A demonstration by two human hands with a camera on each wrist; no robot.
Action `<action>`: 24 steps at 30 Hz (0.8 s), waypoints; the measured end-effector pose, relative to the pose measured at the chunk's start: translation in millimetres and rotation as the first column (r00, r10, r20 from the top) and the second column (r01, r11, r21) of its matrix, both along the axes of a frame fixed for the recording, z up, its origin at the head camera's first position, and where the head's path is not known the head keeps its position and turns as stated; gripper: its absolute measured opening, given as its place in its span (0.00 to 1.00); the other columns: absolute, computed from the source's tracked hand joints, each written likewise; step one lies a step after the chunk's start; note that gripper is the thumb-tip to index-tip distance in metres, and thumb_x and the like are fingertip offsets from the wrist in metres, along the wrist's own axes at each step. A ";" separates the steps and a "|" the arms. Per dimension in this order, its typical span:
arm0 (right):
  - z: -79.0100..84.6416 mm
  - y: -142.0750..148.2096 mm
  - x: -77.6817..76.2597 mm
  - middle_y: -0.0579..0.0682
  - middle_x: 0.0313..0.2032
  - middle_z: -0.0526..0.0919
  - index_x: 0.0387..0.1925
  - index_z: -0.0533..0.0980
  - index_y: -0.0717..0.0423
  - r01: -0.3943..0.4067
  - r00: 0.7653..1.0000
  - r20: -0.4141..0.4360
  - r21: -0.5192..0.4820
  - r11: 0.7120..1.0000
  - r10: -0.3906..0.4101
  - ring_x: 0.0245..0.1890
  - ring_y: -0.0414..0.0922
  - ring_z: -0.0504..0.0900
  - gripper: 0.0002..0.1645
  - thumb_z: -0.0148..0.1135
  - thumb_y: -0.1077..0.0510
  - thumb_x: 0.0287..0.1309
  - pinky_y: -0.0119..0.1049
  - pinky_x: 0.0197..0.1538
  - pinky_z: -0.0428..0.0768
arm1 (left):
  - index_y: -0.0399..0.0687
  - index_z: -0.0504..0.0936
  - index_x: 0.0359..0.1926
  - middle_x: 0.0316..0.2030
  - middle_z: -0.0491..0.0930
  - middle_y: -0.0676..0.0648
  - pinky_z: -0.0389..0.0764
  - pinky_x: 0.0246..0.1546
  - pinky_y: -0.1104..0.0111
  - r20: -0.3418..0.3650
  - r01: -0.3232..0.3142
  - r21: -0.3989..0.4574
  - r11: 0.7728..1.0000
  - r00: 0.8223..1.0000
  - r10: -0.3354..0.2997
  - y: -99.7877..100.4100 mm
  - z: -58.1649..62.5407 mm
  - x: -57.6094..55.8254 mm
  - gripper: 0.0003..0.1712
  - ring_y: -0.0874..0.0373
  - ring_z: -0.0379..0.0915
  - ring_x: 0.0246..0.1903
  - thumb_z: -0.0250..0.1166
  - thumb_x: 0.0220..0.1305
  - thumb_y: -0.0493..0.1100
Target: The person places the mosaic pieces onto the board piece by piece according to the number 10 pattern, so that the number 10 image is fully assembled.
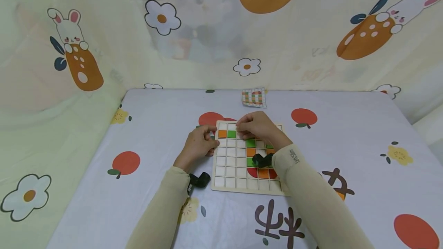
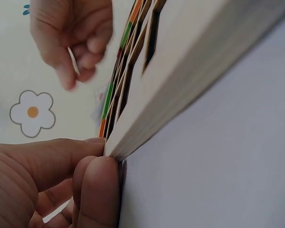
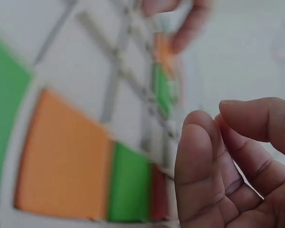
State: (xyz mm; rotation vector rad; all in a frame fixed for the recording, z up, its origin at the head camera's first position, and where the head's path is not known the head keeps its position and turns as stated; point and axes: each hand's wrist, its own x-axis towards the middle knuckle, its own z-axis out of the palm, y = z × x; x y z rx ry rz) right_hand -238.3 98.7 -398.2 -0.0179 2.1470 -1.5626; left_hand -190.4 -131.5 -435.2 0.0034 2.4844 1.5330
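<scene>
A pale wooden grid board (image 1: 225,161) lies on the table, with square cells in rows. My left hand (image 1: 195,143) pinches the board's left edge between thumb and fingers; the left wrist view shows the fingertips at its corner. An orange tile (image 1: 222,133) and a green tile (image 1: 231,134) sit side by side near the upper left. More green, orange and red tiles fill cells on the right half, partly hidden by the right arm. Over the board's upper part hovers my right hand (image 1: 257,126), its fingers loosely bent. Nothing shows between its fingertips (image 3: 194,156) in the right wrist view.
Beyond the board lies a small card (image 1: 253,98) printed with a coloured grid pattern. A pale cloth (image 1: 155,110) with fruit and flower prints covers the table. Patterned curtains (image 1: 207,49) hang at the back and sides. Each wrist carries a black camera (image 1: 200,180).
</scene>
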 end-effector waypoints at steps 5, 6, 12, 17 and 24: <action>14.6 26.2 8.5 0.61 0.46 0.86 0.57 0.79 0.68 0.059 0.998 0.002 0.004 0.998 -0.059 0.38 0.47 0.85 0.20 0.65 0.57 0.72 0.33 0.45 0.88 | 0.43 0.79 0.63 0.28 0.76 0.46 0.82 0.22 0.73 0.011 -0.004 0.019 1.000 1.000 0.004 0.6 0.3 0.4 0.26 0.60 0.76 0.18 0.72 0.66 0.35; 17.3 33.4 11.2 0.61 0.47 0.86 0.57 0.78 0.68 0.062 0.998 0.001 0.011 0.998 -0.062 0.39 0.48 0.85 0.21 0.65 0.57 0.72 0.33 0.45 0.88 | 0.43 0.79 0.64 0.29 0.76 0.46 0.83 0.23 0.73 0.015 -0.006 0.022 1.000 1.000 0.006 0.5 0.4 0.3 0.26 0.60 0.76 0.18 0.73 0.66 0.35; 24.3 84.9 36.1 0.59 0.43 0.86 0.59 0.75 0.71 0.080 0.997 -0.021 0.055 0.995 -0.079 0.37 0.47 0.86 0.23 0.64 0.56 0.73 0.36 0.47 0.89 | 0.41 0.78 0.61 0.30 0.75 0.45 0.84 0.24 0.71 0.035 -0.017 0.053 0.998 0.999 0.015 -1.4 1.5 -0.3 0.25 0.60 0.77 0.19 0.74 0.64 0.34; 20.9 126.4 62.1 0.55 0.42 0.88 0.59 0.75 0.71 0.108 0.994 -0.025 0.098 0.989 -0.106 0.38 0.45 0.86 0.27 0.66 0.53 0.72 0.34 0.45 0.88 | 0.39 0.78 0.60 0.31 0.75 0.45 0.85 0.24 0.71 0.042 -0.020 0.051 0.999 0.999 0.018 -1.9 2.7 -0.3 0.24 0.59 0.77 0.19 0.74 0.64 0.33; 4.5 164.8 102.6 0.52 0.37 0.87 0.57 0.78 0.69 0.118 0.991 0.037 0.153 0.981 -0.125 0.35 0.45 0.84 0.25 0.67 0.51 0.71 0.34 0.41 0.88 | 0.38 0.78 0.60 0.31 0.75 0.45 0.85 0.25 0.70 0.060 -0.010 0.063 0.998 0.998 0.006 -0.7 3.7 0.7 0.25 0.59 0.78 0.19 0.74 0.63 0.33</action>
